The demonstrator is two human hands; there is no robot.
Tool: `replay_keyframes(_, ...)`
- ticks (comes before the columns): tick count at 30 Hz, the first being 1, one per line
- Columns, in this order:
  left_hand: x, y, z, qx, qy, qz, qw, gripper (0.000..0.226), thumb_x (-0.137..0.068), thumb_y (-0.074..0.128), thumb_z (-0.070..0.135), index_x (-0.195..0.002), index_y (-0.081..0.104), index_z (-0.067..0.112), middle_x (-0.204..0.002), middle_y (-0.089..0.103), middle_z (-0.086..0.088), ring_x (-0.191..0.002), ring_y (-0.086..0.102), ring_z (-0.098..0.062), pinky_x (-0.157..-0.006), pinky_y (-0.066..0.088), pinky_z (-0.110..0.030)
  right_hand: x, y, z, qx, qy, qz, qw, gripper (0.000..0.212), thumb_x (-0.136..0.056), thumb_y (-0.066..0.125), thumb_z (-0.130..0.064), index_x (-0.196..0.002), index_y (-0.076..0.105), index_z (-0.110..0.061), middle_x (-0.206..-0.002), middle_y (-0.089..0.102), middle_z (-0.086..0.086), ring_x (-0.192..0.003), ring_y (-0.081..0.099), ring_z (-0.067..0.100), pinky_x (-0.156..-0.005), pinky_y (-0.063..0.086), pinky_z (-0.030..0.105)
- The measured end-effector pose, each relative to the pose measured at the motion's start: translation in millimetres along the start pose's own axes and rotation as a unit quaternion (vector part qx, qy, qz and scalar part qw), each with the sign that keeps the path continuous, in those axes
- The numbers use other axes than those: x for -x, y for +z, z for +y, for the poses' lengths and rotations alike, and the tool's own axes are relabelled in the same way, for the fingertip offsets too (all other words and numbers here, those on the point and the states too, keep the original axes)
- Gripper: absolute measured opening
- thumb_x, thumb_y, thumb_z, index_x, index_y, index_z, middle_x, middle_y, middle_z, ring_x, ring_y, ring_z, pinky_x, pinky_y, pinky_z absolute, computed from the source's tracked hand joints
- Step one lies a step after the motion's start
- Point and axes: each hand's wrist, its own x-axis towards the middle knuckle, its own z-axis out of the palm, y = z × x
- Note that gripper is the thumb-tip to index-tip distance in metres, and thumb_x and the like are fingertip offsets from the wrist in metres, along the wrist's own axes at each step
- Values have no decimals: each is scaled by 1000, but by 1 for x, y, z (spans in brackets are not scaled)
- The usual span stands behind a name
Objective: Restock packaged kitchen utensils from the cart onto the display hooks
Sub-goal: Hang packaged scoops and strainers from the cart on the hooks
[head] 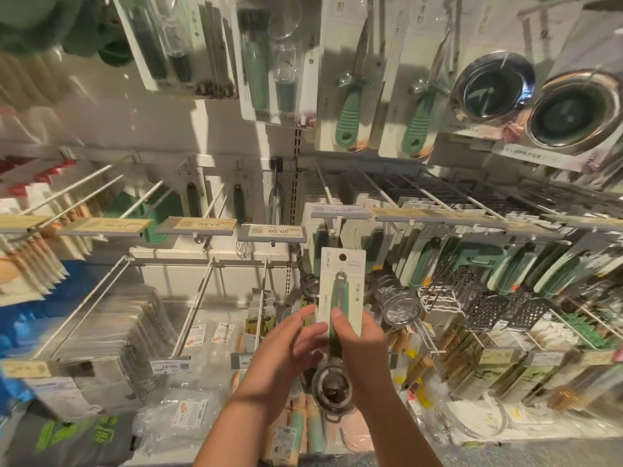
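Note:
A packaged utensil [341, 291] with a green handle on a white card and a round metal head [332, 389] is held upright before the display. My right hand [359, 338] grips the card from the right, thumb across the green handle. My left hand [286, 348] touches the card's left edge with fingers spread and nearly straight. The card's hang hole [343, 256] sits just below a hook tip [333, 231] under a grey price strip [340, 211]. Similar green-handled packs hang behind it.
Long white hooks [199, 298] jut out at left, some bare, with price tags [272, 231] at their tips. Graters [488, 308] and strainers [401, 308] hang to the right. Knives and metal bowls [492, 85] hang overhead. Bagged goods lie on the bottom shelf [188, 412].

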Motion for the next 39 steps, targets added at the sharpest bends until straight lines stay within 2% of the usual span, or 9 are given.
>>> replay_keyframes(9,-1,-12,8,35,31,95,994,26,-109,45,24,-124,66,18,-95,80,-5,-73,70,-14,-86,54,-37,-10,7,-12,-22,-44,-6,999,19,-100,67,-32,-107,75,-17,-95,78,9,-88,73,32,-80,58,48)
replay_keyframes(15,6,-15,9,27,22,104,994,26,-107,48,27,-124,67,20,-109,78,-10,-82,64,-17,-82,53,-31,-4,10,-13,-21,-83,-25,996,28,-94,65,-38,-109,74,-17,-99,76,12,-93,70,39,-85,56,55)
replay_keyframes(22,8,-20,6,32,27,106,994,25,-105,52,29,-123,68,21,-99,80,-1,-78,63,-15,-80,49,-31,-26,18,-22,8,-12,5,1000,30,-98,66,-40,-119,72,-19,-111,78,-3,-106,72,22,-101,55,53)
replay_keyframes(27,19,-32,4,19,50,78,995,35,-99,54,40,-128,66,25,-112,77,-3,-91,68,-17,-91,48,-36,-46,35,-33,28,27,-1,999,65,-87,67,-60,-138,60,-19,-133,67,-3,-128,60,22,-109,47,47)
replay_keyframes(30,26,-34,5,14,59,45,997,44,-90,61,48,-128,65,25,-108,77,1,-88,66,-15,-84,49,-33,-50,39,-34,69,45,-15,997,54,-103,56,-48,-146,51,-17,-131,60,-5,-129,54,23,-106,42,37)
replay_keyframes(32,27,-38,6,-2,53,49,997,49,-85,69,49,-127,65,24,-104,73,-5,-84,65,-17,-76,52,-31,-41,37,-22,83,74,-10,994,64,-104,54,-44,-158,36,-13,-153,48,5,-140,46,26,-114,36,39)
replay_keyframes(34,28,-44,4,-23,46,56,997,55,-80,66,50,-125,66,18,-97,68,-10,-78,66,-17,-68,53,-31,-25,31,-5,99,86,-2,991,49,-105,57,-36,-142,53,-5,-135,59,19,-127,56,34,-109,44,35)
replay_keyframes(36,29,-48,-1,-47,42,71,996,46,-89,67,47,-114,68,8,-88,68,-10,-72,66,-15,-67,52,-31,-3,26,12,96,109,-25,989,30,-102,61,-33,-94,65,-5,-87,58,23,-83,61,34,-77,56,26)
replay_keyframes(39,33,-52,-17,-87,53,76,992,21,-106,54,22,-98,73,20,-81,69,-3,-69,64,-11,-63,53,-26,25,13,44,96,145,28,984,38,-97,66,-46,-88,67,-10,-89,68,11,-79,61,25,-72,50,35)
